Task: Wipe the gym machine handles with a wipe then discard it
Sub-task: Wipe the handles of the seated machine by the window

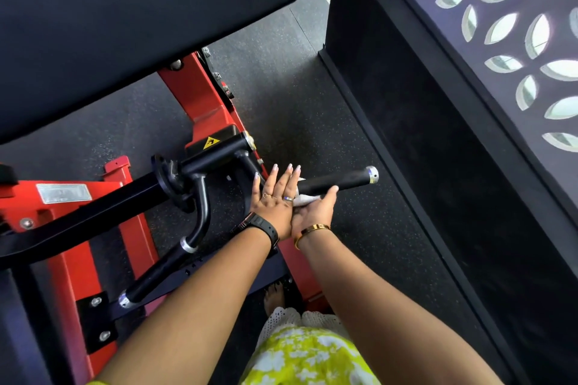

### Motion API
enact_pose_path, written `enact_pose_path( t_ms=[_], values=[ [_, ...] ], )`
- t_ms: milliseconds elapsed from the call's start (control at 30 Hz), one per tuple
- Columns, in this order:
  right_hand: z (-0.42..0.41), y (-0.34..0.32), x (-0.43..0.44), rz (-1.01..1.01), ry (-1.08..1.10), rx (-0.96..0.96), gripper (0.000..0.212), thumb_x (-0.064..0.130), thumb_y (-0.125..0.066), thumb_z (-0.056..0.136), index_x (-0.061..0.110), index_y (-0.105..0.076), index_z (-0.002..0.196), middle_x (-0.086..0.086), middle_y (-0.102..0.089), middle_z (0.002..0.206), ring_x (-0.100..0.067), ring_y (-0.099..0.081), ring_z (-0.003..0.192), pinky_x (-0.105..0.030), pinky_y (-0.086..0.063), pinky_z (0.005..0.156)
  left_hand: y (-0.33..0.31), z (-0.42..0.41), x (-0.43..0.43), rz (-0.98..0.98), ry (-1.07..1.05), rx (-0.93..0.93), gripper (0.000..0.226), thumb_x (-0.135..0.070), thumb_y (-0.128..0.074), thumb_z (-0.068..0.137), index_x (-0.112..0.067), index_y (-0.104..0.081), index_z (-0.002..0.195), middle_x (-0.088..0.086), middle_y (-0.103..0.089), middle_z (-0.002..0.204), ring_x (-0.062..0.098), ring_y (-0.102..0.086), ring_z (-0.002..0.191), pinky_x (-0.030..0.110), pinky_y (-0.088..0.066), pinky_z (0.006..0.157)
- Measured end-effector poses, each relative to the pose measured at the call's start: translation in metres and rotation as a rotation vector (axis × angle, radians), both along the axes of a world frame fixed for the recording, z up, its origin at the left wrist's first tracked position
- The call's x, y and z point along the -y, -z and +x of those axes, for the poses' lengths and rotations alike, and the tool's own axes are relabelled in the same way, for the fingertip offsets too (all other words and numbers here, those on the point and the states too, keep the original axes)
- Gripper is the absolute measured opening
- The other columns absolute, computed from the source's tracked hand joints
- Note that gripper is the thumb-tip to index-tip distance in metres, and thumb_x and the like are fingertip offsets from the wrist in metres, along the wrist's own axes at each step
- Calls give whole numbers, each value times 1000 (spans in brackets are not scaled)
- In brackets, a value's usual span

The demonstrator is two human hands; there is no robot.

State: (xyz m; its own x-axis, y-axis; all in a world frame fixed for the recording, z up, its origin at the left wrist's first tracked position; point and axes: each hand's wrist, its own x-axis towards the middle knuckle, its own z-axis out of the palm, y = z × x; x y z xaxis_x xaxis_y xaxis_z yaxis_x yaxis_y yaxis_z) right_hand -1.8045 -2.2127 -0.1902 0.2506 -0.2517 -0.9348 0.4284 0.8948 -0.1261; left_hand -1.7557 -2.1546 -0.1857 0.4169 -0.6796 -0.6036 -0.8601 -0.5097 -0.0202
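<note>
The wipe point(305, 199) sits on the near end of the straight black handle point(339, 181), sandwiched between both hands, with only a white corner showing. The left hand point(274, 197) lies flat on top with its fingers point(289, 180) straight and slightly spread, gripping nothing; it probably presses the wipe down so it hugs the bar. The right hand point(314, 212) comes in from the near side with the thumb stretched along the handle over the wipe's edge. Its other fingers are hidden under the left hand and the bar, so I cannot tell whether they curl round it. Held this way, the wipe looks set to wrap the handle and not just dab at one face.

To the right, the handle runs bare out to its silver end cap point(372, 173), which gives a clear length for a sliding stroke. Beyond the cap there is open floor point(297, 97) before the dark wall panel point(406, 122), so nothing crowds that end. To the left it is tight: the handle joins a black pivot beside the red frame point(203, 97), just past the left fingertips.

A second, curved handle point(158, 273) lies lower left, well apart from the hands, and no wipe is on it. No bin is in sight for discarding the wipe.
</note>
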Motion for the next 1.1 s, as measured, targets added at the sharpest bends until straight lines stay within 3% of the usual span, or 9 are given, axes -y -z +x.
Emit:
enact_pose_path(
  t_ms=[133,267,400,500,567,633,800,1000,1100],
  values=[
    [-7,1,14,35,49,123,94,78,-23,82,3,-41,137,-23,-47,135,-36,-47,124,-45,-37,104,-1,1,-1,-25,-4,-13,98,-18,-44,86,-21,46,124,-4,38,149,22,36,136,49,29,100],
    [-26,15,60,-42,285,28,88,79,-21,81,3,-57,110,-24,-62,104,-38,-57,106,-50,-42,100,-6,1,-1,-45,-17,-41,107,-8,-49,77,-24,43,128,-6,36,150,21,35,137,47,27,102],
    [-48,15,96,-183,301,-123,49,54,-45,90,8,-57,103,-12,-63,94,-26,-63,85,-40,-52,84,-6,1,-2,-27,-10,-42,111,-7,-51,75,-25,44,129,-6,39,148,21,38,135,47,27,101],
    [-50,9,100,-428,-92,-484,18,19,-46,94,9,-58,104,-3,-58,89,-14,-55,72,-14,-47,57,-8,1,-1,-14,-10,-44,113,-10,-54,75,-24,42,131,-5,38,149,22,37,136,47,27,101],
    [-52,16,91,-754,-449,-780,27,16,-40,98,8,-59,116,-7,-61,108,-19,-58,95,-10,-40,72,-10,1,0,0,-12,-43,113,-12,-55,76,-23,40,135,-4,38,149,23,36,136,48,27,101],
    [-58,23,78,-1082,-686,-884,31,12,-38,99,10,-57,124,-6,-57,128,-21,-47,124,-17,-29,99,-10,0,-1,12,-11,-38,112,-12,-55,77,-22,38,137,-4,38,149,24,36,136,48,26,102],
    [-69,42,40,-1780,-1095,-1010,35,10,-38,91,2,-62,116,-14,-61,124,-33,-46,127,-39,-20,112,-8,0,-2,17,8,-10,112,-20,-57,79,-19,43,129,-3,39,148,25,36,136,49,24,104],
    [-48,35,8,-2060,-1302,-822,38,14,-42,89,0,-60,119,-15,-59,126,-30,-52,122,-38,-20,112,3,-3,-2,0,19,71,87,-29,-34,95,-16,45,128,-3,48,140,25,37,136,52,23,103],
    [-53,36,12,-2100,-1439,-826,44,25,-39,92,3,-55,127,-13,-54,133,-27,-47,128,-39,-22,112,6,-3,-1,-5,-9,56,99,-34,-40,94,-15,56,113,-2,57,128,25,41,132,52,25,102]
  ],
)
